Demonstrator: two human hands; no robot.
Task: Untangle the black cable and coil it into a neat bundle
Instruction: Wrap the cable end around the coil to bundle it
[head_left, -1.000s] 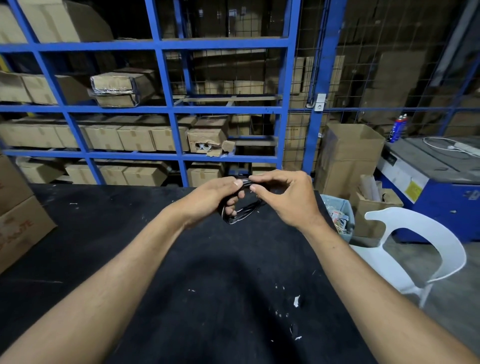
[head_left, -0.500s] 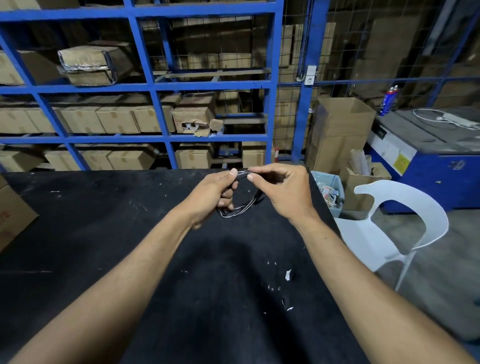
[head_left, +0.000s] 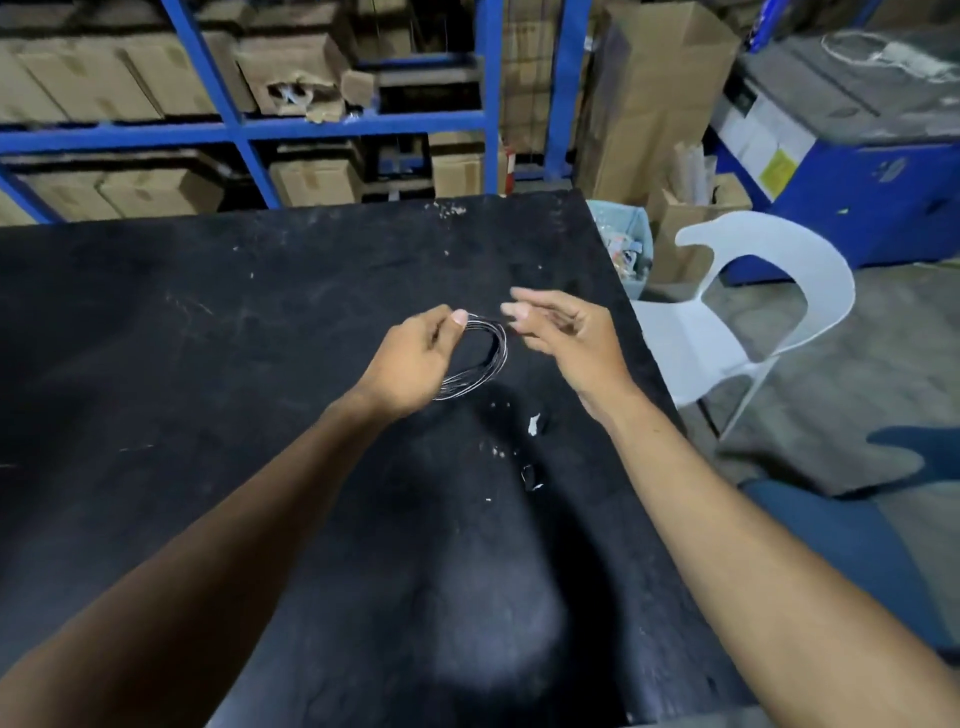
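Black cable (head_left: 480, 358) is seen gathered into several thin loops, held just above the black table (head_left: 208, 332). Going from left to right, the left hand (head_left: 415, 364) comes first: its thumb and forefinger are pressed together on the upper part of the coil, and the other fingers are curled behind the loops, so the cable is pinched there. From this grip the coil hangs to the right and downward, and its long axis runs from the thumb toward the wrist. The open side of the loops is turned to the right hand (head_left: 563, 343). That hand is just beside the coil, but contact is not seen; its fingers are loosely spread and nothing is held in them. Because the left hand carries the whole bundle, the right hand is judged to be the free one for any next wrap or tidy, and the loops lie directly in its way. A white chair (head_left: 748, 317) stands to the right of the table.

Several things are hard to make out. The cable ends are not visible, so it cannot be told if a loose tail remains. The lower part of the coil is covered by the left palm, and the right fingertips are blurred.
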